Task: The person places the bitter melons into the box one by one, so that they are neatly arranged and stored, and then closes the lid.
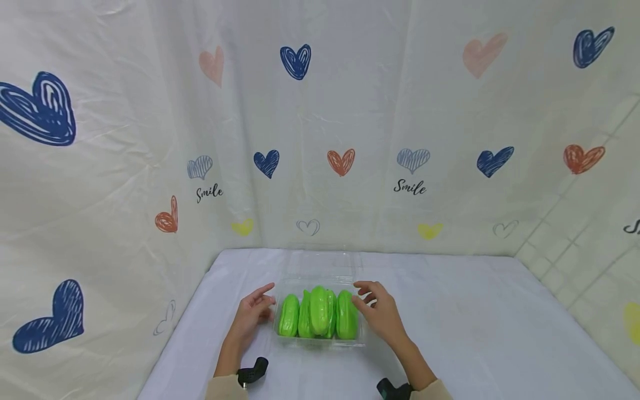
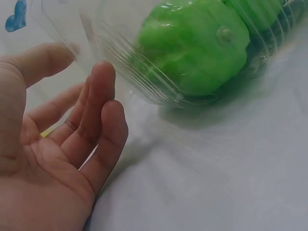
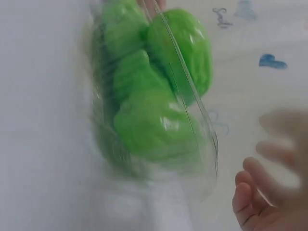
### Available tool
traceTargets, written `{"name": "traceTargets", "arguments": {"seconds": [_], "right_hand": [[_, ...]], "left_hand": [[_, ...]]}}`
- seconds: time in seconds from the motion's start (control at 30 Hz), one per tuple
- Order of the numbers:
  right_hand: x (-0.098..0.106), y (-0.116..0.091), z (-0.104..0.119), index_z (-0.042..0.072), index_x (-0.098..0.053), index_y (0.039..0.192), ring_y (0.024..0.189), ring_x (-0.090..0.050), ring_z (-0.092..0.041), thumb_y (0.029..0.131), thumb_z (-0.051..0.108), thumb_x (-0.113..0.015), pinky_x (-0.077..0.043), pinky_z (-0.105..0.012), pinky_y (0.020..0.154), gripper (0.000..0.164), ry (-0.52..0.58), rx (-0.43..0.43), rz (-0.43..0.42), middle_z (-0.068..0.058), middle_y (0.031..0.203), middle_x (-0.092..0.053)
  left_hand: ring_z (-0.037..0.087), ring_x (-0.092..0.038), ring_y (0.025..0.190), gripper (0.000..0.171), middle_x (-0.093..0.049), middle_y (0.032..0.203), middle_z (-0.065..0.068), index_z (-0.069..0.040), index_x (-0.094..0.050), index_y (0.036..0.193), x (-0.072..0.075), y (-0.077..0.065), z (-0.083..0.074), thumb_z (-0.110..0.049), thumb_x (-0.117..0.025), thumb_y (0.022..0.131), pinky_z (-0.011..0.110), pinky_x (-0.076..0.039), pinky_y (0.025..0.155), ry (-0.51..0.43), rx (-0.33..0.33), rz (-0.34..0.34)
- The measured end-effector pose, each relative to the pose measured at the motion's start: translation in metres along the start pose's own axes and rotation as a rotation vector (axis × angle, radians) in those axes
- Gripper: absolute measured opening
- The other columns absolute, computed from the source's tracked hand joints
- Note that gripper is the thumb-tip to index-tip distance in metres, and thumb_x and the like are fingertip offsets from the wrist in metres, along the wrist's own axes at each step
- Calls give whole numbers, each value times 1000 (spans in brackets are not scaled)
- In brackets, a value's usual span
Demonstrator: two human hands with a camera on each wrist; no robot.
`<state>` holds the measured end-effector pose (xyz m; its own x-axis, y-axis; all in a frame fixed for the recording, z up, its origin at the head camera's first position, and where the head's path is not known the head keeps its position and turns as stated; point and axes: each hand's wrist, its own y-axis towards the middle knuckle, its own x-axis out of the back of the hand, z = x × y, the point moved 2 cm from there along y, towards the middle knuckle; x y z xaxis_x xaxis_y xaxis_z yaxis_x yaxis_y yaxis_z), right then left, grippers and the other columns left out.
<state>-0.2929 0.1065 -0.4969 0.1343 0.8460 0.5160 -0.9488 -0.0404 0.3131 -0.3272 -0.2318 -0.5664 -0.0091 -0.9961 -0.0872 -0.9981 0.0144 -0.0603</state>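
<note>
A clear plastic clamshell box [image 1: 325,343] holds several bright green, bumpy cucumber-like vegetables [image 1: 319,311], one lying on top of the others. Its transparent lid [image 1: 320,265] stands open toward the back. My left hand [image 1: 251,312] is beside the box's left wall, fingers loosely bent and holding nothing. In the left wrist view, the fingertips [image 2: 113,113] are close to the ridged box wall. At the right side, my right hand [image 1: 381,311] has relaxed, slightly curved fingers by the box's edge. The right wrist view shows a gap between those fingers [image 3: 262,185] and the box.
A white cloth [image 1: 475,322] covers the table under the box. Behind and at the sides hangs a pale curtain [image 1: 370,111] printed with hearts and "Smile". Each wrist wears a black camera mount, one by the left sleeve [image 1: 226,387].
</note>
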Motion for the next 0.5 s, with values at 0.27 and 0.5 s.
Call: {"name": "traceTargets", "arguments": {"seconds": [0.27, 0.5], "right_hand": [[11, 22, -26, 9, -64, 132, 99, -61, -22, 97, 27, -69, -50, -30, 75, 40, 9, -190, 89, -9, 112, -66], [5, 41, -41, 3, -54, 142, 90, -66, -20, 101, 27, -63, -55, -31, 74, 49, 89, -307, 196, -13, 115, -64]], "left_hand": [[15, -67, 71, 43, -66, 96, 4, -6, -61, 140, 2, 16, -12, -27, -62, 102, 30, -56, 64, 143, 33, -2], [15, -70, 81, 44, -68, 105, 8, -7, -63, 139, 0, 33, -22, -28, -63, 101, 30, -56, 66, 200, 74, 22]]}}
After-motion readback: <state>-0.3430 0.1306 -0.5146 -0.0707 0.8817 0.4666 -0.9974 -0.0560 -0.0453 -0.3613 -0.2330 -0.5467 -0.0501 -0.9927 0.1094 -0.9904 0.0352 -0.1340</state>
